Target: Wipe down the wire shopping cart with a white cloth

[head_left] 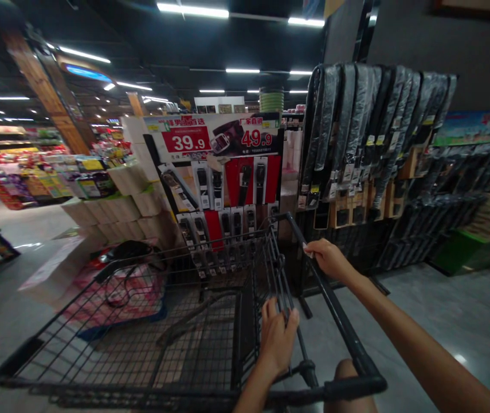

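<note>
Black wire fills the lower frame: the left hand (pixel 277 338) curls over the shopping cart's (pixel 141 338) rear mesh panel, fingers hooked through, while the right hand (pixel 328 258) closes around the handle bar (pixel 339 321) at centre right. Rigid steel on wheels, nearly empty, it should roll lightly; the bar looks the firmest hold. Belt displays (pixel 227 172) stand beyond, mid-frame.
</note>
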Motion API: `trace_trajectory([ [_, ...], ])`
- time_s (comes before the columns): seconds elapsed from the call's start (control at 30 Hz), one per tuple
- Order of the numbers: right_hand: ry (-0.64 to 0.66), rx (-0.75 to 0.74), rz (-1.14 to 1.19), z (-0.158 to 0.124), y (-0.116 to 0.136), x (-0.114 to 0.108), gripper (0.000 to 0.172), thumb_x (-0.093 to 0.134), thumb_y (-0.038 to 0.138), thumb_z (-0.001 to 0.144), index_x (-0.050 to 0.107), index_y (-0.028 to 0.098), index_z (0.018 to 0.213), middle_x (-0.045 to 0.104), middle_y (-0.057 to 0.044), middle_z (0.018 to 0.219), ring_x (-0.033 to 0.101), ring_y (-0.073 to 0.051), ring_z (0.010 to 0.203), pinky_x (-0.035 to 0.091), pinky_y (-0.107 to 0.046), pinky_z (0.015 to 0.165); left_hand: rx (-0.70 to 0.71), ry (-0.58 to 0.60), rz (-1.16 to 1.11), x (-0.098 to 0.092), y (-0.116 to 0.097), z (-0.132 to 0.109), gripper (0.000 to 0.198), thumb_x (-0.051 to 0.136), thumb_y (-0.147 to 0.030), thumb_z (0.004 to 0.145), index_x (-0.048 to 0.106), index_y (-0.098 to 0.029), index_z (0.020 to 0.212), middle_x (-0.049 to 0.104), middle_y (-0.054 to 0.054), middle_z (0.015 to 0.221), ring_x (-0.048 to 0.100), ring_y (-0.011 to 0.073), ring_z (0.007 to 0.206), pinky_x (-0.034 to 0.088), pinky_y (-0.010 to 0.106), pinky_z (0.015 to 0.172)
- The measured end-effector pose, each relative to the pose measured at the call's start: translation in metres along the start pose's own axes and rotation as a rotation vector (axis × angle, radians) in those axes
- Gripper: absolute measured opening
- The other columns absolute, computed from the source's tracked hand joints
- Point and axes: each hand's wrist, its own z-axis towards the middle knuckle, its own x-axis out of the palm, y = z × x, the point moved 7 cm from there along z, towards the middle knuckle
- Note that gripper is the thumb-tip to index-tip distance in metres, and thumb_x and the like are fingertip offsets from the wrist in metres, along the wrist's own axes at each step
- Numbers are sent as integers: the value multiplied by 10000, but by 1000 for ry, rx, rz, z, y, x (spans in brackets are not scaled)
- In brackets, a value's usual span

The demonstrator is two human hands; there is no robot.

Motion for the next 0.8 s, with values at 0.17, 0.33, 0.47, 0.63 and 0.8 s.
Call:
trace_trajectory([
  [0.17, -10, -53, 61, -52, 38, -21, 345, 441, 59, 813, 726, 218, 924, 738, -72, 970, 660, -202, 943, 547, -359, 832, 11, -14, -14, 1, -1, -4, 641, 205, -610, 893, 680, -180, 923, 438, 121, 1397, 311, 268, 1342, 222, 409, 1171],
  [0.33, -2, -28, 130, -95, 77, -43, 325, 475, 79, 833, 716, 249, 969, 729, -66, 1033, 646, -208, 1008, 552, -375, 864, 9, -14, -20, 3, 0, -7, 661, 200, -619, 891, 676, -166, 962, 415, 132, 1421, 281, 269, 1363, 206, 413, 1177],
  [0.47, 62, 33, 183, -118, 95, -53, 304, 524, 96, 812, 722, 273, 960, 734, -57, 1022, 654, -211, 1020, 552, -369, 885, -13, 6, -13, 6, 1, -10, 655, 200, -607, 892, 675, -166, 985, 398, 134, 1437, 241, 271, 1389, 184, 416, 1185],
  [0.63, 67, 96, 320, -127, 90, -53, 312, 514, 97, 825, 730, 291, 938, 736, -37, 998, 662, -185, 999, 552, -332, 872, 6, -6, -19, 5, -3, -13, 663, 194, -609, 892, 678, -161, 960, 413, 135, 1423, 271, 268, 1372, 190, 398, 1183],
  [0.8, 38, 130, 339, -107, 64, -40, 295, 520, 130, 837, 744, 291, 940, 734, -48, 992, 663, -194, 982, 543, -347, 873, -22, 15, -22, 6, -1, -14, 667, 211, -607, 889, 663, -148, 1064, 359, 137, 1473, 228, 273, 1400, 160, 403, 1194],
])
